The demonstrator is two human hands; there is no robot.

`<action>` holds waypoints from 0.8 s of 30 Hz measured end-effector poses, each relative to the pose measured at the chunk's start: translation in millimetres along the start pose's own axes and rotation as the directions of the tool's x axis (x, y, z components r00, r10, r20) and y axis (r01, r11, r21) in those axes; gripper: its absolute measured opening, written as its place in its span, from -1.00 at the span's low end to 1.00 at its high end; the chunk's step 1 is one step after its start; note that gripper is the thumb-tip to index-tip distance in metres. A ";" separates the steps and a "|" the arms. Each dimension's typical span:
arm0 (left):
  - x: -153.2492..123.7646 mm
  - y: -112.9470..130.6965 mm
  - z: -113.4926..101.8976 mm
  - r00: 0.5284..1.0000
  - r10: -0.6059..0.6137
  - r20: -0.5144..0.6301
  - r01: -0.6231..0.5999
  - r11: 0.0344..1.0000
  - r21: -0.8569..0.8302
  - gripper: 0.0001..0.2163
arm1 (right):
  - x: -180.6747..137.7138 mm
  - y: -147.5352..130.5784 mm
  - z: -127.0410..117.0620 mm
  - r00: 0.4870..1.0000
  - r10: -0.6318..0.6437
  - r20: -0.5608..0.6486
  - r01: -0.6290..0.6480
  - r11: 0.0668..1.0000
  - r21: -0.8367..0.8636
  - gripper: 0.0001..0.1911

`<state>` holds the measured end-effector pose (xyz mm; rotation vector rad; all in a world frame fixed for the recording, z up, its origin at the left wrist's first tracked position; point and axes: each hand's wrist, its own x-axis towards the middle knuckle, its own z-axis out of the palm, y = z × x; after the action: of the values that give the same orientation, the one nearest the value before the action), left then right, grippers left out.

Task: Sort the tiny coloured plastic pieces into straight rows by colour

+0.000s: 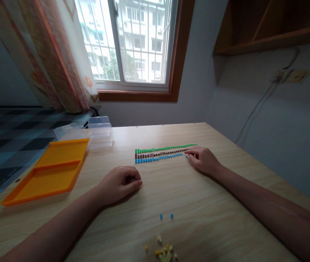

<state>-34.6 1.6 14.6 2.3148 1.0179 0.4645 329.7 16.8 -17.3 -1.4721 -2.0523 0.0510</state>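
Held the right hand (206, 161) at the right end of the row of blue blocks (159, 158) — thumb and forefinger nearly together, could not tell if gripping.

Rested the left hand (122, 183) loosely curled on the table (195, 198), contents uncertain. Judged the blocks light, stiff, easily knocked — best pinched by opposite sides. Saw a two-part orange tray (49, 182) and clear boxes (100, 136), contents too faint.
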 end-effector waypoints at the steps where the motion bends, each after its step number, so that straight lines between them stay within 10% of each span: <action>1: -0.2 -0.2 -0.1 1.000 0.000 -0.001 0.000 1.000 -0.001 -0.73 | -0.6 3.1 -2.1 1.000 -0.008 -0.001 0.008 1.000 -0.001 -0.71; 24: -1.0 -0.4 1.5 1.000 0.006 -0.005 -0.006 1.000 0.019 -0.77 | -3.8 -5.4 2.7 0.990 0.026 0.138 -0.014 0.996 -0.087 -0.67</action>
<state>-34.8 0.5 13.1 2.3351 1.0217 0.4654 324.6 12.3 -19.2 -1.5813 -2.1752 0.0764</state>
